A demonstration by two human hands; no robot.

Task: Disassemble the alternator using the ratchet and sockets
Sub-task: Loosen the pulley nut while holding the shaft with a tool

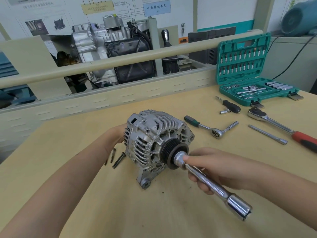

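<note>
**Pulley nut under the wrench, housing not yet split**

A tan workbench point(72, 169) in a training workshop is carrying the alternator point(154, 143), lying near its middle. The left hand point(118, 134) is bracing the rear; its fingers are hidden, so I cannot tell their state. The right hand point(211, 167) is gripping a socket wrench point(205, 179) seated on the pulley point(171, 153). Three long bolts point(116, 158) are lying beside the housing, probably through-bolts already removed. The open green socket case point(243, 66) is holding bits and sockets.
</note>
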